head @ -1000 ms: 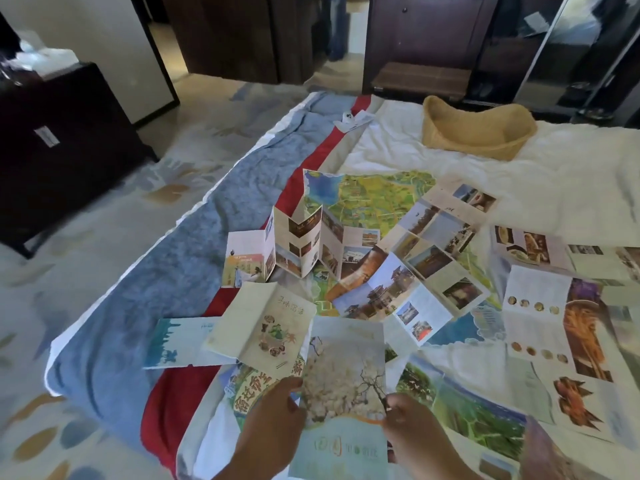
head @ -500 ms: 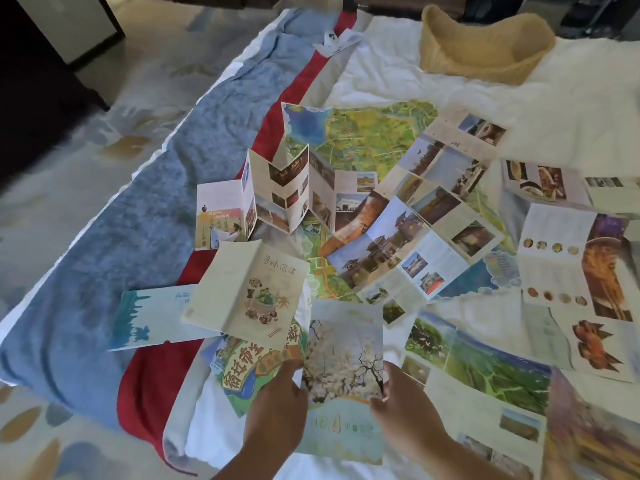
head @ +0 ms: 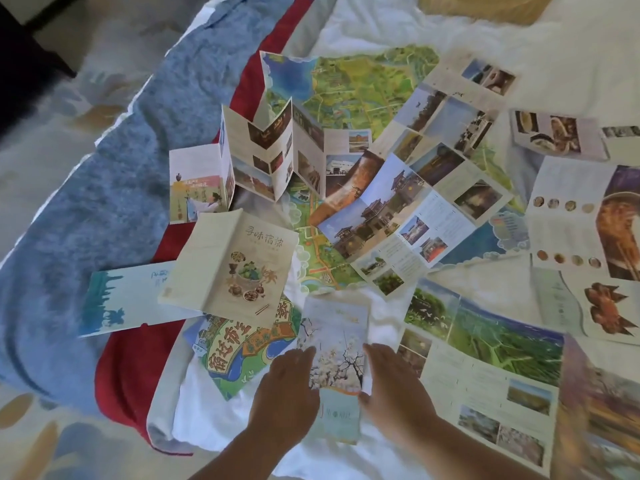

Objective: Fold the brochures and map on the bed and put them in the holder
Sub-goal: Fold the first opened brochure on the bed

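Note:
A narrow folded blossom brochure lies on the white bedding near the front edge. My left hand rests with straight fingers on its left edge. Along the brochure's right edge lies my right hand, fingers also straight. Beyond them the large green and blue map is spread open under other leaflets. An accordion brochure stands half unfolded on it. The woven basket holder shows only at the top edge.
A cream booklet, a teal leaflet and a cartoon-lettered leaflet lie to the left. Unfolded photo brochures cover the right side. The blue and red bed runner borders the left bed edge; the carpet lies beyond.
The camera has tilted down, pushing the basket nearly out of view. The blossom brochure looks narrower, and both hands have closed in to lie against its two sides.

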The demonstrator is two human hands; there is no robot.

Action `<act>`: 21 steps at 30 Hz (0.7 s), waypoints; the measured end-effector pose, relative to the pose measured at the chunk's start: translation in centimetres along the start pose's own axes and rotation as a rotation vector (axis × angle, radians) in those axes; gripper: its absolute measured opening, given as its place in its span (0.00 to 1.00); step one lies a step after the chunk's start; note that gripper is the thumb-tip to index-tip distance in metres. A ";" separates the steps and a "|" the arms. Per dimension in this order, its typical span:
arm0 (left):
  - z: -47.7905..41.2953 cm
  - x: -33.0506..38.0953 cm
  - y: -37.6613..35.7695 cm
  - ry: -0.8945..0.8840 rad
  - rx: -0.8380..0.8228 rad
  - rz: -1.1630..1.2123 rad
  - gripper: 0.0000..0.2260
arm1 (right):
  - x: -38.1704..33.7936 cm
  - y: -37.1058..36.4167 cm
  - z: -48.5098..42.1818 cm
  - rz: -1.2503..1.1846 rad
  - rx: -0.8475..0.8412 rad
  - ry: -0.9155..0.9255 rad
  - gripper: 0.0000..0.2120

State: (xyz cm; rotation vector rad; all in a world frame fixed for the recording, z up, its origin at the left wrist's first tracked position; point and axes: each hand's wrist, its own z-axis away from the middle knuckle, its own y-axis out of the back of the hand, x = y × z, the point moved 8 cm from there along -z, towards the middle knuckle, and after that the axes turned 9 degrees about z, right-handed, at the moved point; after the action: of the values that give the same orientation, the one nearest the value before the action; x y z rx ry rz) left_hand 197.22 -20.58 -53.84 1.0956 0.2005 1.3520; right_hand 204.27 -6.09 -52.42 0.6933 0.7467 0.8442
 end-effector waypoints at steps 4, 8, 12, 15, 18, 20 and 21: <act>-2.9 1.3 -1.2 -0.125 -0.042 -0.127 0.32 | -0.5 -0.9 -2.0 0.107 0.025 0.084 0.40; -6.4 2.0 -1.7 -0.207 -0.060 -0.223 0.35 | -0.7 -2.0 -4.8 0.191 0.024 0.110 0.48; -8.8 1.9 -2.3 -0.224 -0.108 -0.305 0.31 | 0.1 -3.6 -7.0 0.244 -0.016 0.091 0.53; -8.8 1.6 -2.9 -0.237 -0.097 -0.334 0.29 | 0.4 -4.5 -7.2 0.279 -0.015 0.089 0.54; -7.4 1.1 -3.4 -0.274 -0.073 -0.342 0.30 | 0.3 -5.0 -6.8 0.323 -0.019 0.110 0.54; -6.1 0.8 -3.9 -0.290 -0.076 -0.350 0.31 | 0.2 -5.4 -6.1 0.333 -0.037 0.122 0.54; -5.3 0.6 -4.2 -0.295 -0.088 -0.357 0.31 | 0.0 -5.6 -5.7 0.334 -0.049 0.129 0.54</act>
State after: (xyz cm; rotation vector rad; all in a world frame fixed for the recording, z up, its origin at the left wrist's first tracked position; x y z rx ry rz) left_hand 196.58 -16.63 -59.35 1.1110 0.1110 0.8637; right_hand 201.93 -7.43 -59.94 0.7358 0.7329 1.2172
